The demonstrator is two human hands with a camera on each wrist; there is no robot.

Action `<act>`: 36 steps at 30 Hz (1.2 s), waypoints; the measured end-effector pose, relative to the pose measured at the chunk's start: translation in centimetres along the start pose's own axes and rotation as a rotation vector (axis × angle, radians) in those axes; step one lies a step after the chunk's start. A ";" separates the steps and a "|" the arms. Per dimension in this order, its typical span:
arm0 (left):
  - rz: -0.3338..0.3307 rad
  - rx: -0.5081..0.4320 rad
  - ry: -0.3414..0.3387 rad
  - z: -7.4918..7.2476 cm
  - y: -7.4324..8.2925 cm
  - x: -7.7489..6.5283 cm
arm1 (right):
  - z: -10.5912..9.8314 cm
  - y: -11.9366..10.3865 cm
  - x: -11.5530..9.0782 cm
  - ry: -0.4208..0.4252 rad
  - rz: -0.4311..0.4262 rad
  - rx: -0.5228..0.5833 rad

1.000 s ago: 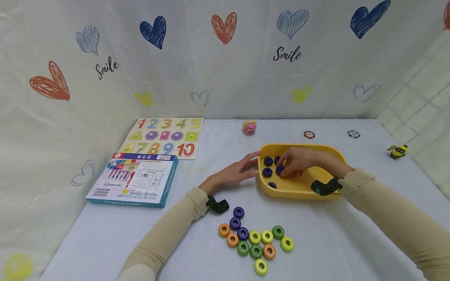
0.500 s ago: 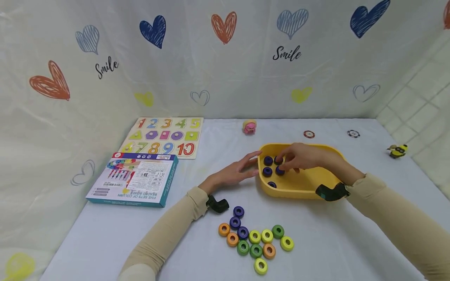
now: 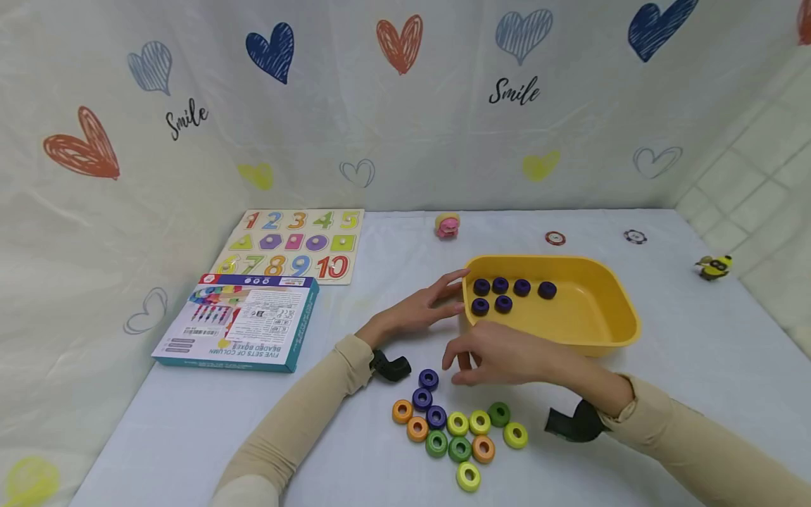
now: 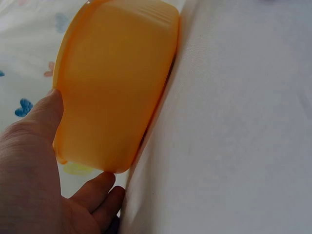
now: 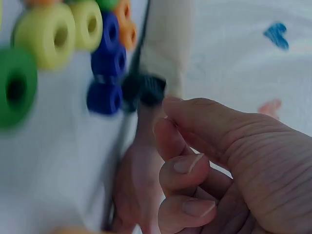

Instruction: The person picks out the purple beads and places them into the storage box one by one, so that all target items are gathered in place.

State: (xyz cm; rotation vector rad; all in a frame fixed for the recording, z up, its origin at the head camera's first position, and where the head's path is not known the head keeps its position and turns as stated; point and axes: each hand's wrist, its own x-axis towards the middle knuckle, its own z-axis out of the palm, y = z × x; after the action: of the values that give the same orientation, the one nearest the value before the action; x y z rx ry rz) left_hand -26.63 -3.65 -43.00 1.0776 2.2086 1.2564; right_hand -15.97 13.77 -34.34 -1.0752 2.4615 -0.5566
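Note:
A yellow tray (image 3: 608, 310) holds several dark purple ring beads (image 3: 548, 290) toward its left end. My left hand (image 3: 421, 310) touches that end with relaxed fingers; in the left wrist view, the thumb (image 4: 48, 109) is at the rim and other fingertips are low by the wall. My right hand (image 3: 507, 355) hovers in front of the tray, partly covering its near wall, fingers loosely bent around nothing. Just left of and below it, three purple beads (image 3: 428, 380) lie on the table beside orange beads (image 3: 402, 411), green beads (image 3: 460, 448) and yellow beads (image 3: 468, 477).
A number puzzle board (image 3: 291, 243) and a boxed bead set (image 3: 234, 324) are at left. Along the back stand a small pink toy (image 3: 447, 226), a red chip (image 3: 555, 238) and a black chip (image 3: 635, 236). A bee toy (image 3: 714, 267) is at far right.
My right hand has let go of a purple bead inside the tray and come out over its front edge, toward the loose beads. The left hand stays at the tray's end.

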 end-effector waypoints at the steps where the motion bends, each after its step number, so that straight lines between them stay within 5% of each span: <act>1: 0.007 -0.009 -0.006 -0.1 0.4 -0.2 | 0.6 -0.3 0.1 -0.028 -0.014 0.000; 8: 0.014 0.021 -0.022 -0.6 2.0 -0.9 | 3.4 -1.4 0.8 -0.129 -0.091 -0.002; 17: -0.003 0.020 -0.021 -0.6 2.1 -0.9 | 4.5 -1.7 1.1 -0.115 -0.085 -0.052; 29: 0.007 0.031 -0.025 -0.6 2.0 -0.9 | 3.7 0.5 0.5 -0.048 0.052 -0.078; 36: 0.011 0.018 -0.009 -0.2 -0.1 0.0 | 3.0 1.3 -0.6 -0.025 0.166 -0.042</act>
State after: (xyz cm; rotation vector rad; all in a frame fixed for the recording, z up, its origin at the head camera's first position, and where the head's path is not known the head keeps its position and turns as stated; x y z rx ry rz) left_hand -26.82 -3.81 -42.98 1.1020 2.2144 1.2364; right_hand -14.88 14.41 -37.45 -0.8763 2.5208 -0.4391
